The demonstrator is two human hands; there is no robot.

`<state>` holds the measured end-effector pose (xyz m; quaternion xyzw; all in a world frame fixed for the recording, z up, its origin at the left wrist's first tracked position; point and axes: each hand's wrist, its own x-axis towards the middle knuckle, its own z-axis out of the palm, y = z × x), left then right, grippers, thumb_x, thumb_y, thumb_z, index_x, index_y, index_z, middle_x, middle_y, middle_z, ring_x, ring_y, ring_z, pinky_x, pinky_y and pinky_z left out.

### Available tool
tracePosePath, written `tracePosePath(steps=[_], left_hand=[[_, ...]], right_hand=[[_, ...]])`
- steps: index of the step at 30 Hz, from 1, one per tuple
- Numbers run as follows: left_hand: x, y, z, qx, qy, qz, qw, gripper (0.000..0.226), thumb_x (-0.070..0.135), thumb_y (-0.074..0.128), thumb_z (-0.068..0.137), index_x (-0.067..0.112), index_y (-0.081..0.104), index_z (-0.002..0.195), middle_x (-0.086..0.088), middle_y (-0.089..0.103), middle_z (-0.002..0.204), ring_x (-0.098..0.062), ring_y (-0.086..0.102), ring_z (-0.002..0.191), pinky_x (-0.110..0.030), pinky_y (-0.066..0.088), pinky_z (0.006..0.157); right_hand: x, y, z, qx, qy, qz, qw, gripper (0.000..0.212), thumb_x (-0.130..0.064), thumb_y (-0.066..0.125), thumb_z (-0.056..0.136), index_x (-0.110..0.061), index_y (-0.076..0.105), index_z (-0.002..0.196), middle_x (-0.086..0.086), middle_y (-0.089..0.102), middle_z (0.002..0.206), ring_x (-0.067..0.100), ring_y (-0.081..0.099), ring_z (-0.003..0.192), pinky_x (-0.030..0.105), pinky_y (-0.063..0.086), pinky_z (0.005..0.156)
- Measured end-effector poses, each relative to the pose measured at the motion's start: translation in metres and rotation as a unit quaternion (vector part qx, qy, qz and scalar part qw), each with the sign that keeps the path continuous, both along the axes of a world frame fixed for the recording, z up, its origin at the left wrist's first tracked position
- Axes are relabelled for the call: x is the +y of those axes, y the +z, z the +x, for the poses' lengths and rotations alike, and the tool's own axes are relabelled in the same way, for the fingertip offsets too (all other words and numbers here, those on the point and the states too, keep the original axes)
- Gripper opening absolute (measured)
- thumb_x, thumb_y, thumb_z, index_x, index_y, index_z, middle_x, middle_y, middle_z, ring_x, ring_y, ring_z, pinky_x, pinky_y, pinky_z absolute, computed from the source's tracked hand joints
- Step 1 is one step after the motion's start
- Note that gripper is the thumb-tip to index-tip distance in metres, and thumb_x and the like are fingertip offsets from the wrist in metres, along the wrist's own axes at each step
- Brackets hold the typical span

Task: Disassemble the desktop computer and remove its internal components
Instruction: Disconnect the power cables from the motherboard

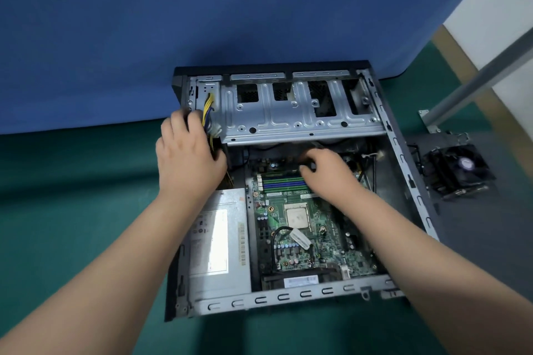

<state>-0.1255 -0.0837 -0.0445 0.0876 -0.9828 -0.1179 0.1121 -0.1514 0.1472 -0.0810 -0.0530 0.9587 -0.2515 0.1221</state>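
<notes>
— Two bare hands inside the open grey metal computer case, lying flat on the green table mat?
— Yes. Left hand at the case's left wall, fingers curled round the bundle of yellow and black cables beside the silver drive cage. Right hand reached under the cage's front edge, fingers bent over something dark just beyond the blue and green memory slots; could not tell whether gripped or only touched.
— And the rest?
— Green motherboard bare in the middle, silver power supply box left of it. Black cooling fan with heatsink outside, right of the case. Open mat left and front; blue backdrop close behind.
</notes>
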Motion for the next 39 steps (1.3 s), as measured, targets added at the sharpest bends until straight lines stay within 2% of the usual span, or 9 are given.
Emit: tracePosePath(steps=[6,10,13,17,20,24,28,32,39], left_hand=[[-0.003,0.011,0.006,0.010,0.012,0.076,0.997,0.075,0.025,0.079,0.071,0.008,0.039,0.132,-0.017,0.034,0.137,-0.035,0.029,0.128,-0.045,0.027,0.105],[0.020,0.030,0.026,0.114,0.014,0.104,0.988,0.059,0.013,0.068,0.076,0.008,0.044,0.129,-0.019,0.034,0.136,-0.035,0.030,0.127,-0.046,0.026,0.105],[0.066,0.037,0.052,0.174,-0.057,0.149,0.972,0.043,0.012,0.059,0.079,0.007,0.049,0.121,-0.013,0.041,0.122,-0.025,0.037,0.115,-0.032,0.029,0.100],[0.120,0.018,0.063,0.000,-0.159,0.220,0.962,0.033,0.019,0.055,0.084,0.017,0.052,0.117,0.007,0.047,0.111,-0.010,0.044,0.107,-0.024,0.036,0.093],[0.128,-0.005,0.043,-0.118,0.001,0.364,0.924,0.028,0.017,0.059,0.084,0.021,0.053,0.111,0.006,0.045,0.114,-0.010,0.048,0.106,-0.018,0.033,0.086],[0.115,-0.020,0.014,-0.149,0.199,0.453,0.856,0.025,0.011,0.055,0.084,0.018,0.042,0.104,-0.007,0.042,0.122,-0.024,0.049,0.107,-0.030,0.042,0.089],[0.119,-0.026,-0.004,-0.167,0.302,0.493,0.799,0.037,0.011,0.046,0.090,0.006,0.035,0.125,-0.012,0.036,0.136,-0.029,0.043,0.110,-0.033,0.035,0.086],[0.122,-0.039,-0.021,-0.162,0.371,0.542,0.737,0.053,0.011,0.037,0.094,0.002,0.019,0.142,-0.015,0.032,0.144,-0.035,0.039,0.123,-0.040,0.032,0.097],[0.118,-0.066,-0.016,-0.126,0.403,0.524,0.740,0.038,0.010,0.040,0.093,-0.005,0.041,0.128,-0.024,0.048,0.129,-0.039,0.047,0.116,-0.038,0.036,0.098]], right_hand=[[0.041,-0.012,0.004,-0.012,-0.123,-0.035,0.992,0.012,-0.013,0.056,0.088,-0.012,0.064,0.097,0.002,0.063,0.080,0.017,0.058,0.067,0.025,0.043,0.061],[0.045,-0.025,0.003,-0.020,-0.170,-0.071,0.983,0.004,-0.014,0.059,0.088,-0.011,0.062,0.089,0.002,0.064,0.074,0.015,0.057,0.065,0.021,0.038,0.054],[0.047,-0.033,0.000,-0.047,-0.219,-0.120,0.967,0.006,-0.018,0.065,0.087,-0.013,0.062,0.085,-0.003,0.060,0.068,0.012,0.055,0.062,0.018,0.035,0.052],[0.046,-0.038,-0.007,-0.073,-0.264,-0.157,0.949,0.010,-0.020,0.067,0.084,-0.014,0.060,0.080,0.005,0.067,0.079,0.027,0.066,0.076,0.030,0.051,0.069],[0.047,-0.040,-0.009,-0.102,-0.295,-0.191,0.931,0.013,-0.020,0.069,0.081,-0.014,0.059,0.074,0.005,0.066,0.080,0.029,0.067,0.079,0.044,0.057,0.077],[0.049,-0.041,-0.012,-0.143,-0.331,-0.238,0.902,0.016,-0.012,0.068,0.081,-0.012,0.056,0.071,0.007,0.064,0.071,0.028,0.067,0.073,0.051,0.056,0.077],[0.047,-0.036,-0.014,-0.161,-0.355,-0.229,0.892,0.017,-0.011,0.070,0.078,-0.008,0.057,0.069,0.011,0.067,0.072,0.030,0.069,0.073,0.051,0.057,0.074],[0.046,-0.035,-0.017,-0.176,-0.369,-0.204,0.889,0.020,-0.014,0.070,0.074,0.002,0.064,0.084,0.017,0.070,0.082,0.032,0.069,0.079,0.050,0.058,0.074],[0.048,-0.048,-0.017,-0.162,-0.370,-0.211,0.890,0.019,-0.014,0.066,0.074,0.004,0.067,0.082,0.017,0.070,0.079,0.034,0.069,0.078,0.050,0.057,0.075]])
